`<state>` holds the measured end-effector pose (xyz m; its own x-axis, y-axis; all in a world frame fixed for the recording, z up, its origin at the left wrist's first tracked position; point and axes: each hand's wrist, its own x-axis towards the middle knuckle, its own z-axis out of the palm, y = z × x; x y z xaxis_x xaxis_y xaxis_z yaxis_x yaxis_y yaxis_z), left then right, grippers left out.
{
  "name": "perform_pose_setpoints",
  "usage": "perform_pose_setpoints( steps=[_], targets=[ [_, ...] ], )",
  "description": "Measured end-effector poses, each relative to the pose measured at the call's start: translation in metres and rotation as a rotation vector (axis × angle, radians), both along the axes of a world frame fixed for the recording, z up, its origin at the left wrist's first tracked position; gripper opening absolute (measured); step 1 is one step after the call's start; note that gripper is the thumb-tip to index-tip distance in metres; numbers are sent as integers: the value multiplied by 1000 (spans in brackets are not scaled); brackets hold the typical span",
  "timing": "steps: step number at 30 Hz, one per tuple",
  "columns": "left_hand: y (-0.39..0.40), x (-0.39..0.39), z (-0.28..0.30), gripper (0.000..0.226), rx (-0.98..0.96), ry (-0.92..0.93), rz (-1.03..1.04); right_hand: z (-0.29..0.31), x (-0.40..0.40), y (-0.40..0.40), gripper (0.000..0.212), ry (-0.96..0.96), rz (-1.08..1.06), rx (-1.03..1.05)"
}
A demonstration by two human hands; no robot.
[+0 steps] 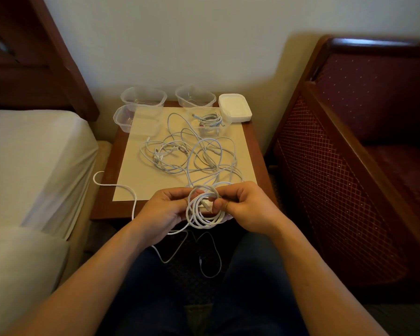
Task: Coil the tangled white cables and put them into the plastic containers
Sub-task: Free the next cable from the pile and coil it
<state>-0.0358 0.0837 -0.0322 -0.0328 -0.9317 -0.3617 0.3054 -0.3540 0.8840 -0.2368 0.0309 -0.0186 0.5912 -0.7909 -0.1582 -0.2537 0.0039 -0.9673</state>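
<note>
Both hands hold a round coil of white cable (205, 215) just above the table's near edge. My left hand (166, 209) grips the coil's left side, and my right hand (246, 207) pinches its right side with thumb and fingers. A loose tail of this cable (121, 187) runs left over the table corner. More tangled white cables (192, 154) lie spread on the table's middle. One clear container (224, 128) holds a coiled cable (209, 120). Three clear containers (143, 97) (195, 95) (131, 118) stand with nothing in them at the back.
The small wooden table (112, 166) carries a cream mat (235, 146). A stack of white lids (234, 107) sits at the back right. A bed (34, 154) is on the left, a dark red armchair (349, 154) on the right. Thin cables (211, 263) hang between my knees.
</note>
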Motion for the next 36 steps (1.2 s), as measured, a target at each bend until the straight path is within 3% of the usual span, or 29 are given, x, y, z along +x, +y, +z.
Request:
perform_pose_setpoints(
  steps=[5, 8, 16, 20, 26, 29, 33, 36],
  targets=[
    [4, 7, -4, 39, 114, 63, -169, -6, 0, -2, 25, 112, -38, -49],
    [6, 7, -1, 33, 162, 171, -199, -7, 0, -2, 23, 184, -69, -100],
    [3, 3, 2, 48, 179, 215, -115, -2, 12, 1, 16, 377, -178, -304],
    [-1, -5, 7, 65, 98, -64, -100, 3, 24, 6, 18, 487, -190, -431],
    [-9, 2, 9, 30, -85, -542, 6, 9, 35, 8, 19, 526, -213, -469],
    [-9, 7, 9, 28, -160, -819, 62, 11, 35, 7, 17, 537, -216, -466],
    [-8, 9, 13, 31, -291, -968, 77, 13, 35, 2, 17, 504, -197, -421],
    [-7, 14, 10, 21, -308, -925, 8, 10, 33, -2, 17, 491, -164, -377]
  ],
)
